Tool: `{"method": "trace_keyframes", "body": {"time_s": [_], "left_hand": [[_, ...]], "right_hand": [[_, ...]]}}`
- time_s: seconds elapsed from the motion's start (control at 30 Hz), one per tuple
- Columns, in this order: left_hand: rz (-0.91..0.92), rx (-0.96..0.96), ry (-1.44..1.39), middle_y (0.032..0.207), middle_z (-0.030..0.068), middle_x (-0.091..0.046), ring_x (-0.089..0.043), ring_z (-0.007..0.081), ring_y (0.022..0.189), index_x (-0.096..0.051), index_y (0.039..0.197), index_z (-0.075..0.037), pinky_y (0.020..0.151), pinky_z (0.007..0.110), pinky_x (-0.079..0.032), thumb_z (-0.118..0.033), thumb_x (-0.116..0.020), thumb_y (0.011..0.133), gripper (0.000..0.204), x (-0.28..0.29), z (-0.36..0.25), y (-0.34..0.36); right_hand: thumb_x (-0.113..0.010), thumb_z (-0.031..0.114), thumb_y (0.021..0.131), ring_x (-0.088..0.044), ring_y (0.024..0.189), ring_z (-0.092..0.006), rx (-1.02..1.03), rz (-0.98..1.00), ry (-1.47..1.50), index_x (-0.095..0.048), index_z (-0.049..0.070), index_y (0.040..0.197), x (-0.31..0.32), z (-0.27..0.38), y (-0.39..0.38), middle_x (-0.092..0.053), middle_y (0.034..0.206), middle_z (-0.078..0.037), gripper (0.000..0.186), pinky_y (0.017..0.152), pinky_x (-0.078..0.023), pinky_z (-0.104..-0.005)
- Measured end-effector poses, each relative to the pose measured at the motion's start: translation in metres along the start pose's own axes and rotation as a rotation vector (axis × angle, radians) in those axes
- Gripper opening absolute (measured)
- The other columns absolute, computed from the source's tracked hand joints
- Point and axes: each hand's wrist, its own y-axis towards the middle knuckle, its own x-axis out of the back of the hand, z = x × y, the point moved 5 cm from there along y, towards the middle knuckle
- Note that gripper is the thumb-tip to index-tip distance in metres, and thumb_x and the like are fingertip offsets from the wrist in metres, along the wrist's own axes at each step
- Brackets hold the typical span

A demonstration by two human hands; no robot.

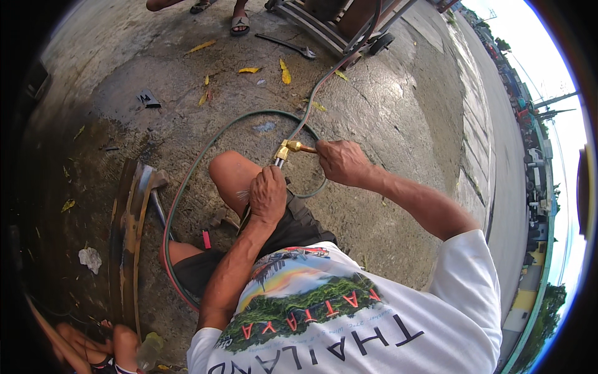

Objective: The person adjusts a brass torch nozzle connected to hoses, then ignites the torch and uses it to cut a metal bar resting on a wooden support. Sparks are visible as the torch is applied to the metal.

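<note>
In front of my bent knee is a gas cutting torch with a brass head and thin metal tubes. My left hand is closed around the torch just below the head. Some thin pale wires stick out beside that hand; what they belong to is hidden. My right hand pinches the copper-coloured nozzle, which points sideways to the right out of the brass head. A looped green and red hose runs around my knee.
A wheeled metal cart stands at the far side, near a person's sandalled foot. An adjustable wrench lies before it. Curved rusty metal pieces, a hammer and a pink lighter-like object lie at left. Another person crouches lower left.
</note>
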Motion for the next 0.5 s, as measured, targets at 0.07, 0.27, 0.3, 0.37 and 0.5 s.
{"method": "trace_keyframes", "body": {"time_s": [0.07, 0.27, 0.3, 0.37, 0.5], "left_hand": [[-0.005, -0.009, -0.001, 0.090, 0.0108, -0.056, -0.064, 0.0240, 0.080, -0.056, 0.099, -0.001, 0.070, 0.037, -0.053, -0.007, -0.061, 0.091, 0.011, -0.001, -0.002, 0.000], [-0.066, -0.036, 0.112, 0.090, 0.0102, -0.057, -0.064, 0.0222, 0.080, -0.060, 0.107, 0.005, 0.070, 0.034, -0.053, -0.006, -0.063, 0.090, 0.021, -0.004, -0.006, -0.003], [-0.089, -0.051, 0.138, 0.090, 0.0101, -0.057, -0.064, 0.0219, 0.080, -0.061, 0.109, 0.006, 0.070, 0.033, -0.053, -0.006, -0.064, 0.090, 0.022, -0.003, -0.007, -0.004], [-0.092, -0.056, 0.175, 0.090, 0.0100, -0.057, -0.064, 0.0215, 0.080, -0.061, 0.110, 0.007, 0.070, 0.033, -0.053, -0.006, -0.064, 0.090, 0.024, -0.001, -0.008, -0.005], [-0.057, -0.024, 0.143, 0.089, 0.0106, -0.057, -0.063, 0.0230, 0.079, -0.058, 0.105, 0.003, 0.069, 0.035, -0.052, -0.006, -0.062, 0.091, 0.017, -0.001, -0.005, -0.005]], "right_hand": [[-0.056, 0.015, 0.091, -0.069, 0.074, -0.0319, -0.106, -0.130, 0.257, -0.066, 0.001, 0.102, -0.007, -0.010, -0.002, -0.063, 0.075, -0.019, 0.020, 0.063, -0.049, -0.0469], [-0.057, 0.013, 0.094, -0.045, 0.049, -0.0191, -0.669, -0.183, 1.387, -0.067, 0.000, 0.091, -0.069, -0.038, -0.002, -0.047, 0.063, -0.007, 0.017, 0.046, -0.035, -0.0380], [-0.057, 0.013, 0.096, -0.039, 0.048, -0.0162, -0.763, -0.198, 1.689, -0.066, 0.001, 0.090, -0.086, -0.041, -0.004, -0.044, 0.062, -0.004, 0.017, 0.044, -0.031, -0.0363], [-0.056, 0.018, 0.099, -0.030, 0.048, -0.0097, -0.832, -0.114, 1.921, -0.064, 0.000, 0.093, -0.096, -0.038, 0.000, -0.039, 0.063, 0.003, 0.020, 0.042, -0.026, -0.0308], [-0.057, 0.018, 0.100, -0.038, 0.050, -0.0134, -0.756, 0.061, 1.884, -0.062, 0.001, 0.099, -0.091, -0.045, 0.000, -0.039, 0.064, 0.003, 0.018, 0.045, -0.033, -0.0329]]}}
